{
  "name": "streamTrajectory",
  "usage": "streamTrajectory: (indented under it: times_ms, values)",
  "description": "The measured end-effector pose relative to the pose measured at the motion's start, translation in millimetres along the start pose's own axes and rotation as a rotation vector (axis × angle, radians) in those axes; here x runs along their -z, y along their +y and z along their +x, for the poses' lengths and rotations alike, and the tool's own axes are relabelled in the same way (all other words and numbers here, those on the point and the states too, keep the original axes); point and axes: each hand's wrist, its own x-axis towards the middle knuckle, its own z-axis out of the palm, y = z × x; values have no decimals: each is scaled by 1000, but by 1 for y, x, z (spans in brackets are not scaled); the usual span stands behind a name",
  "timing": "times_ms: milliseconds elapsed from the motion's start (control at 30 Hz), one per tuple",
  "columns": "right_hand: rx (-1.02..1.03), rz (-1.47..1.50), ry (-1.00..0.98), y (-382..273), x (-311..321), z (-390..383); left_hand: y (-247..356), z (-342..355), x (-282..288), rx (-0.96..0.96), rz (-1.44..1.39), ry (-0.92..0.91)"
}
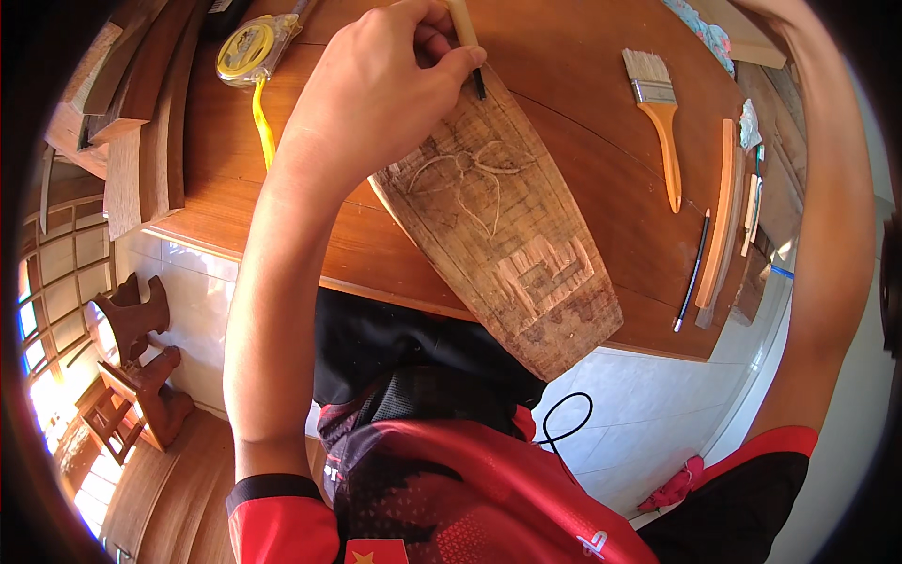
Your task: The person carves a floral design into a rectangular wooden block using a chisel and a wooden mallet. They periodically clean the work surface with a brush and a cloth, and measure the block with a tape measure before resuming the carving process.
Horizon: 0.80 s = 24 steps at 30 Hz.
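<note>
My left hand is closed round the pale wooden handle of a chisel, near the top edge of the picture. Its narrow dark blade points down at a long, weathered wooden board lying aslant on the table. Thin leaf-like outlines are cut into the middle of this board, and a roughly gouged, lighter patch lies towards its near end. That near end juts over the table's front edge, above my lap. My right arm reaches up along the right side, and its hand is beyond the top of the view.
A yellow tape measure lies far left on the brown table, by stacked wood pieces. On the right are a flat paintbrush, a pencil and a wooden strip. A carved wooden seat stands at left on the floor.
</note>
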Motion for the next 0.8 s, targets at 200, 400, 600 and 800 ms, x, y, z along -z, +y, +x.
streamTrajectory:
  times_ms: [200, 400, 600, 800]
  values:
    - [32, 17, -42, 19, -1, 6, 0, 0, -1, -7, 0, 0]
    - [122, -20, -160, 12, 7, -4, -1, -1, 0, -21, 6, -7]
    - [126, 87, -60, 20, 1, -4, 1, -2, -2, -33, 10, 3]
    - [59, 63, -120, 8, 10, -9, 1, -3, -2, -35, 23, 12]
